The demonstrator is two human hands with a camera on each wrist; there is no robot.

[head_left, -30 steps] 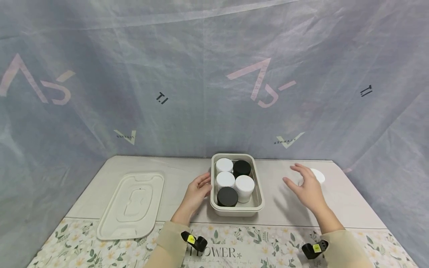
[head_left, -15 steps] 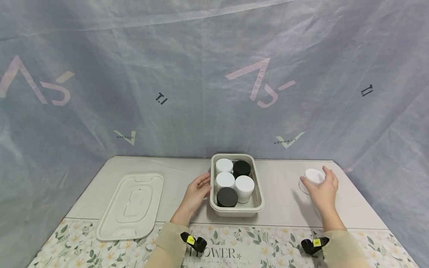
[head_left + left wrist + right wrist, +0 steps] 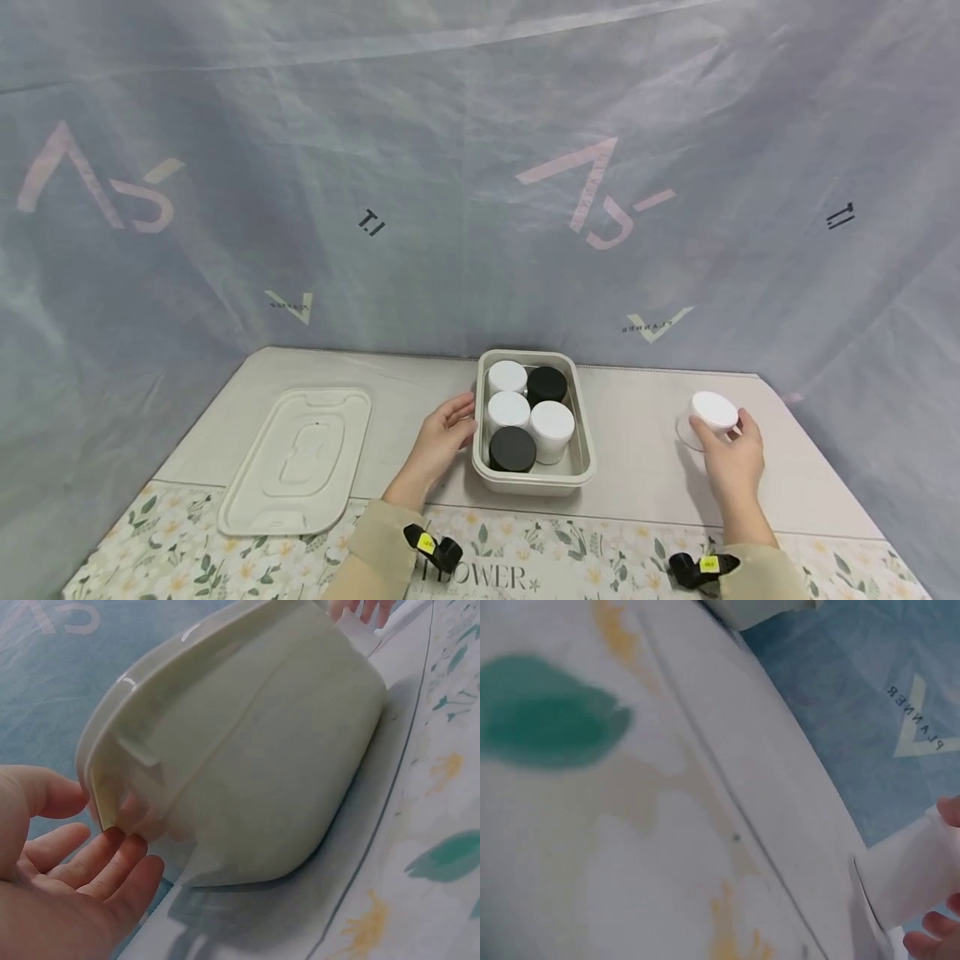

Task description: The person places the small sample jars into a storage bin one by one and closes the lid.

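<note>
My right hand (image 3: 735, 458) holds a white jar (image 3: 714, 408) at the table's right side, thumb on its left and fingers round its right. In the right wrist view the white jar (image 3: 915, 874) shows its side, with fingertips at its far end. A thin round outline (image 3: 681, 435) shows by its base. My left hand (image 3: 442, 435) rests against the left wall of an off-white plastic bin (image 3: 536, 479), fingers at its rim. The left wrist view shows the bin (image 3: 262, 750) from outside, fingertips just under its rim. Several lidded jars, white (image 3: 552, 419) and black (image 3: 512, 450), stand in the bin.
A matching off-white lid (image 3: 296, 462) lies flat on the left of the table. A floral mat (image 3: 187, 542) covers the near part. Grey-blue patterned cloth (image 3: 420, 208) hangs behind and at both sides.
My right hand has moved right from beside the white jar and now holds it. The left hand has stayed at the bin's rim. The head view has shifted slightly.
</note>
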